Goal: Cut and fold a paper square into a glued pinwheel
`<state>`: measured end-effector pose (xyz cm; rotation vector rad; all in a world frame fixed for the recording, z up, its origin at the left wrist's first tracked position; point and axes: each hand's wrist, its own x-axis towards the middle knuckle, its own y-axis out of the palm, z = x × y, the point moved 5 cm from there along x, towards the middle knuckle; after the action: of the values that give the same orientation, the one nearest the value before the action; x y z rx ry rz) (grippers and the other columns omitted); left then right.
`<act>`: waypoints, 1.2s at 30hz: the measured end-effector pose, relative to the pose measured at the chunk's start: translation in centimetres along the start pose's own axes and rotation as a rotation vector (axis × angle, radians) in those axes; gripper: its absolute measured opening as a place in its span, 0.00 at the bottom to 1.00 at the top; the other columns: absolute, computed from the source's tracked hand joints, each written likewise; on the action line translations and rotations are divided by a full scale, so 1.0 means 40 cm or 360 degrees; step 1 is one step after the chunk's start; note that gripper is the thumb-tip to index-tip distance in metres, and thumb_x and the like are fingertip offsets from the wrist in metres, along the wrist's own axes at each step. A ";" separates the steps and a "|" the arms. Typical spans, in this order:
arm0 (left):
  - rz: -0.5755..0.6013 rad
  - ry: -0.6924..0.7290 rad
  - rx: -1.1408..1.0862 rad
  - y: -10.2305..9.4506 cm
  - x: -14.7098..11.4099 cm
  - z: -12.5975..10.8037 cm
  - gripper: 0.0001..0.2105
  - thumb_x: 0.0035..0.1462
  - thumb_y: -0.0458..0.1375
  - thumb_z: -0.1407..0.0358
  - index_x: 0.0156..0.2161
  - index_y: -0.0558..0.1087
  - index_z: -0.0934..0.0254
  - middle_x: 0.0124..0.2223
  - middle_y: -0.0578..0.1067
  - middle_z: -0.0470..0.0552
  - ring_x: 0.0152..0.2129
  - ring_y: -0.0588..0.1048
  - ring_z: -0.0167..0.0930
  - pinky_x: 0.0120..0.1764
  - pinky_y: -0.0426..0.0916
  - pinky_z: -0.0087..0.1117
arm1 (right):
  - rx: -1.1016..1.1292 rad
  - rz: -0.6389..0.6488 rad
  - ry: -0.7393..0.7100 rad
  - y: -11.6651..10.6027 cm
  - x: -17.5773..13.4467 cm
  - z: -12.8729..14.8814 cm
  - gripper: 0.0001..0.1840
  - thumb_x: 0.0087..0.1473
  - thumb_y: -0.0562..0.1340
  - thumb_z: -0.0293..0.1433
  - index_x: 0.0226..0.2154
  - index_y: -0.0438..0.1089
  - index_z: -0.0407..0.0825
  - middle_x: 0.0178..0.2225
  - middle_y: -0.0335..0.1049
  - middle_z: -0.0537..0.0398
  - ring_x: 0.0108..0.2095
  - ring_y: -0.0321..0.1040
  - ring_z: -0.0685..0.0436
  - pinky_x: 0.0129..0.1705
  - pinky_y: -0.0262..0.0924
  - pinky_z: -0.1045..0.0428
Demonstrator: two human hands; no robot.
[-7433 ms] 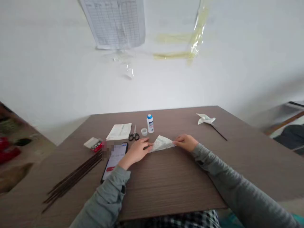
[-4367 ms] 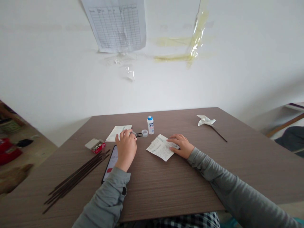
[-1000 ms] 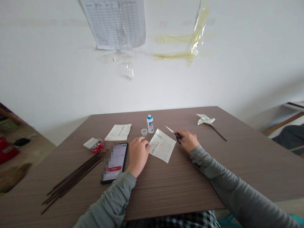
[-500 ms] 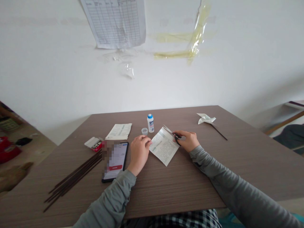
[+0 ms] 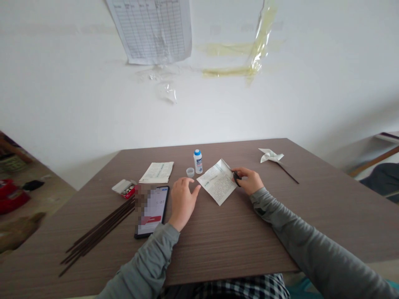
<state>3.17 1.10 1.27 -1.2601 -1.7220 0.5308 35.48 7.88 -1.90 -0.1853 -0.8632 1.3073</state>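
A square of printed paper [image 5: 217, 182] is in front of me, turned so that its corners point up and down the table. My right hand [image 5: 250, 180] is closed round the black handles of a pair of scissors [image 5: 237, 178] at the paper's right corner; the blades are hidden from view. Just left of the paper, my left hand [image 5: 183, 202] has its thumb and fingers apart, with nothing between them. Behind the paper stands a white glue bottle [image 5: 198, 162] with a blue top, and a small clear cap [image 5: 190, 172] lies beside it.
Left of my hand lie a phone [image 5: 152, 211], a bundle of dark sticks [image 5: 96, 228], an open small red-and-white box [image 5: 125, 189] and a stack of printed paper [image 5: 156, 172]. A paper pinwheel [image 5: 271, 156] on a stick rests at the back right, near the wall [image 5: 237, 112].
My left hand has let go of the paper's left corner and its fingers have spread. The paper has shifted slightly away from me. The scissor blades, seen earlier over the paper, no longer show.
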 end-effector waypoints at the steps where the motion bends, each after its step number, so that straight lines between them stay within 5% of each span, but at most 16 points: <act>1: 0.0046 -0.0002 -0.0012 0.004 -0.001 -0.005 0.04 0.75 0.74 0.70 0.49 0.91 0.58 0.59 0.94 0.60 0.62 0.90 0.51 0.67 0.82 0.52 | 0.0081 -0.0010 0.0072 -0.002 0.003 -0.008 0.22 0.54 0.76 0.34 0.51 0.95 0.53 0.35 0.92 0.52 0.41 0.92 0.32 0.60 0.86 0.35; 6: 0.0350 -0.0004 -0.0328 0.050 -0.013 -0.042 0.07 0.77 0.73 0.69 0.46 0.94 0.56 0.52 0.97 0.54 0.54 0.94 0.46 0.65 0.83 0.49 | 0.0386 -0.0060 0.0322 -0.008 0.009 -0.025 0.23 0.49 0.77 0.37 0.49 0.94 0.52 0.35 0.91 0.52 0.44 0.91 0.30 0.56 0.86 0.36; 11: 0.0295 -0.0168 -0.0700 0.072 -0.011 -0.044 0.04 0.71 0.77 0.69 0.46 0.94 0.57 0.48 0.97 0.54 0.49 0.96 0.46 0.62 0.87 0.49 | 0.0615 -0.0071 0.0390 -0.006 0.014 -0.021 0.24 0.45 0.79 0.40 0.46 0.92 0.51 0.32 0.89 0.52 0.40 0.87 0.31 0.47 0.84 0.39; 19: 0.0297 -0.0265 -0.1043 0.089 0.002 -0.043 0.06 0.62 0.78 0.67 0.33 0.89 0.56 0.39 0.95 0.53 0.42 0.95 0.46 0.53 0.87 0.43 | 0.0807 -0.0060 0.0407 -0.004 0.020 0.000 0.29 0.39 0.83 0.44 0.45 0.91 0.49 0.31 0.89 0.50 0.36 0.82 0.35 0.38 0.81 0.43; 26: 0.0211 -0.0393 -0.1210 0.092 -0.004 -0.031 0.06 0.58 0.78 0.63 0.30 0.88 0.55 0.37 0.94 0.53 0.40 0.93 0.47 0.48 0.81 0.41 | 0.0757 -0.0137 0.0395 -0.005 0.015 -0.005 0.31 0.44 0.84 0.47 0.49 0.91 0.50 0.34 0.91 0.49 0.39 0.86 0.33 0.45 0.83 0.41; 36: 0.0132 -0.0574 -0.1643 0.073 -0.001 -0.029 0.11 0.48 0.85 0.57 0.32 0.91 0.57 0.37 0.93 0.54 0.39 0.90 0.44 0.48 0.81 0.40 | 0.0742 -0.0224 0.0680 -0.029 -0.023 -0.016 0.31 0.51 0.86 0.50 0.51 0.93 0.47 0.33 0.92 0.46 0.38 0.92 0.29 0.50 0.89 0.34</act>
<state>5.69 1.99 -0.40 -2.0277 -2.3702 -0.1669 36.78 6.93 -2.08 -0.0301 -0.1952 1.2400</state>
